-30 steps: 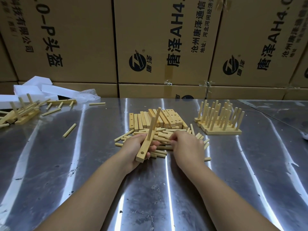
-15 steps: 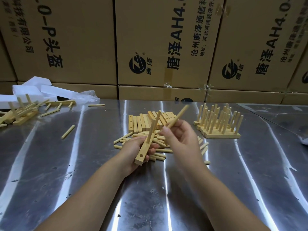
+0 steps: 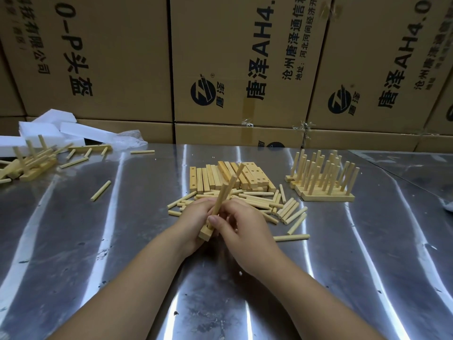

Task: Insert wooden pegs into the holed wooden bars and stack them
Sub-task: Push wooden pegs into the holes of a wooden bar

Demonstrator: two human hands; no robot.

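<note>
Right hand (image 3: 245, 224) brought peg (image 3: 220, 200) down to bar (image 3: 205, 233); fingers (image 3: 217, 222) pinch peg; left hand (image 3: 193, 217) grips bar, pointing up-away.

On a metal table (image 3: 343, 266), near the front centre, the left hand (image 3: 193, 222) holds a holed wooden bar (image 3: 205, 233). Just right of it, the right hand (image 3: 247, 231) pinches a peg (image 3: 221, 200) standing at the bar's near end. Directly behind the hands lies a pile of loose pegs (image 3: 257, 200), and behind that a row of bars (image 3: 215, 177) lying side by side. To the right stands a stack of pegged bars (image 3: 323, 182), pegs upright. One stray peg (image 3: 100, 190) lies to the left. At the far left edge is a heap of pegged bars (image 3: 29, 165), with foam blocks (image 3: 49, 126) behind it. Cardboard boxes (image 3: 122, 57) are stacked behind the table.
</note>
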